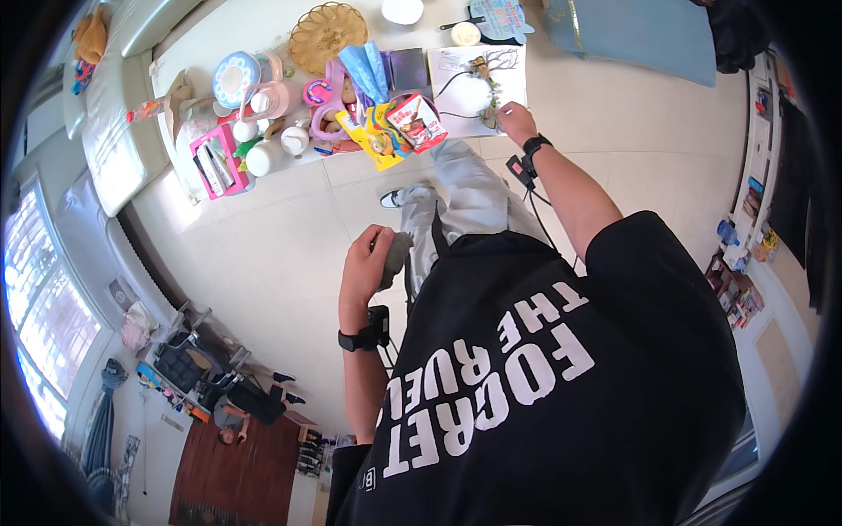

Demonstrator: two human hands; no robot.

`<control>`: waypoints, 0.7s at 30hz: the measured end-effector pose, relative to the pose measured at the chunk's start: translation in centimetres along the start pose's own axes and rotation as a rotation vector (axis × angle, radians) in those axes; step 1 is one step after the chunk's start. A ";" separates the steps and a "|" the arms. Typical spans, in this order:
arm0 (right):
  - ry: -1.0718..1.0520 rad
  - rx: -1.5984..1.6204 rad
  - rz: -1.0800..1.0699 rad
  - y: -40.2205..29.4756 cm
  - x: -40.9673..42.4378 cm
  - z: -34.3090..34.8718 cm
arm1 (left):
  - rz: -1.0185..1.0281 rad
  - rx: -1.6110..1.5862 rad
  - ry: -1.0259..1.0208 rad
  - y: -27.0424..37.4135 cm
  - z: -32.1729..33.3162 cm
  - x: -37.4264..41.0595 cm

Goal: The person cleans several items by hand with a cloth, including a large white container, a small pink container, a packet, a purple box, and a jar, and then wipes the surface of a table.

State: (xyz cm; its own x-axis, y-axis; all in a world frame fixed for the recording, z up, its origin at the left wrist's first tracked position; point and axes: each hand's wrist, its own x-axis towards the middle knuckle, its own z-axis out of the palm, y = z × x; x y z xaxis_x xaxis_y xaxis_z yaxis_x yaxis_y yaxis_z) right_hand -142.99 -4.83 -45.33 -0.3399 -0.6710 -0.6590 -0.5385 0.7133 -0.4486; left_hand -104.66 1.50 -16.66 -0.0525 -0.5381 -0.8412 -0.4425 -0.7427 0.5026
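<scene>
My left hand point(363, 264) is closed around a dark grey cloth point(396, 258), held beside my trousers, away from the table. My right hand point(516, 121) has curled fingers at the near right corner of a white board or box lid point(454, 92) on the white table point(172, 158). Its fingertips are right beside a leafy ornament point(490, 117) with a round white centre; whether they grip it is unclear. A black cord curves over the board. Left of the board lie a red and white snack packet point(418, 125) and a yellow packet point(375, 141).
The table also bears a woven basket point(327, 36), a pink kettle-like jug point(276, 100), a pink tray point(217, 164), white bottles and a purple-handled item. A pale sofa point(115, 144) stands left, a blue cushioned seat point(635, 39) right. Another person point(231, 421) is far behind at lower left.
</scene>
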 end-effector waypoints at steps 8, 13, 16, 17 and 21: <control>-0.067 0.047 -0.107 -4.6 2.0 1.9 | -0.052 -0.104 0.030 0.5 0.7 0.8; -0.137 -0.094 -0.221 -6.9 1.9 3.3 | -0.084 -0.146 0.018 -0.7 1.0 1.7; -0.037 -0.293 -0.182 -8.0 0.9 3.6 | -0.089 -0.145 0.014 -0.9 1.0 1.8; 0.046 -0.351 -0.189 -8.1 0.8 3.5 | -0.094 -0.140 0.013 -0.9 1.0 1.9; 0.025 -0.441 -0.144 -6.9 1.5 2.8 | -0.099 -0.141 0.007 -1.1 0.7 2.1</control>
State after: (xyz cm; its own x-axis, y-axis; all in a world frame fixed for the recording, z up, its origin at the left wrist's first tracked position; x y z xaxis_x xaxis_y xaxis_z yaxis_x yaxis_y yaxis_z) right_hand -137.60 -10.21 -44.92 -0.2533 -0.7651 -0.5920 -0.8560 0.4624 -0.2313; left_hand -104.90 1.42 -19.09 -0.0083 -0.4624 -0.8866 -0.3153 -0.8402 0.4411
